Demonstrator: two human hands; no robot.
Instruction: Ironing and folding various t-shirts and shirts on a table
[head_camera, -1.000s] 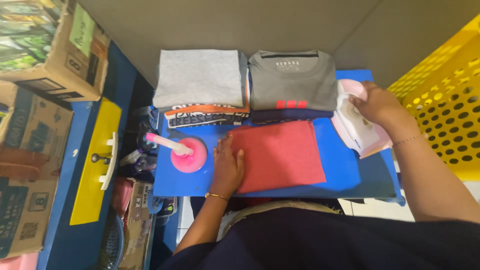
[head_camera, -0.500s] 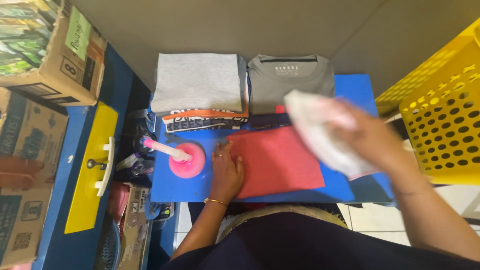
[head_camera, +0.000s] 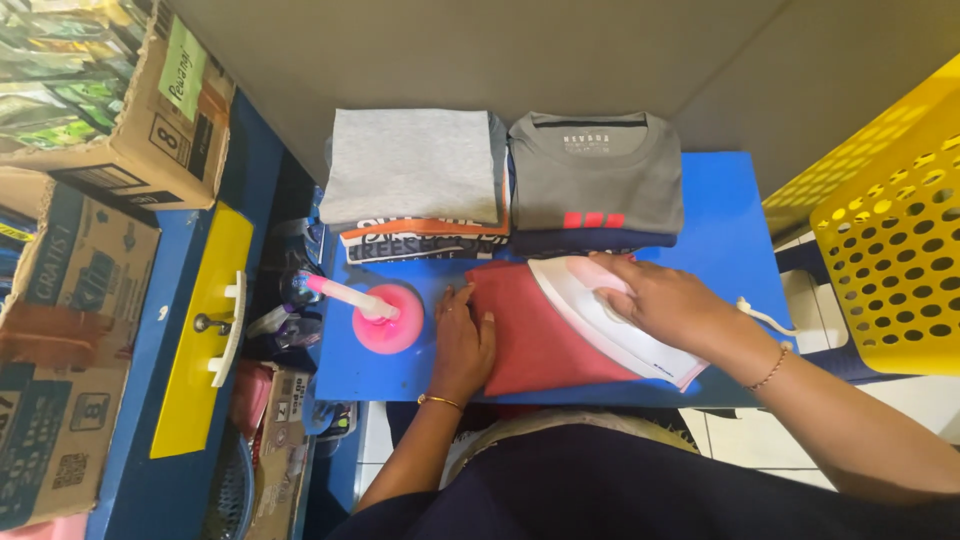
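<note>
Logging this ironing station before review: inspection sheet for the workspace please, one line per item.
Surface: blue ironing board, mostly covered.
Job's things: folded red cloth flat on the board; white and pink iron resting on it.
Clutter: pink spray bottle left of the cloth; two folded shirt stacks, light grey and dark grey, at the far edge.
Hands: left hand flat on the cloth's left edge; right hand gripping the iron.
Cables: white cord trailing right of the iron.
Surroundings: cardboard boxes left, yellow perforated basket right.
</note>
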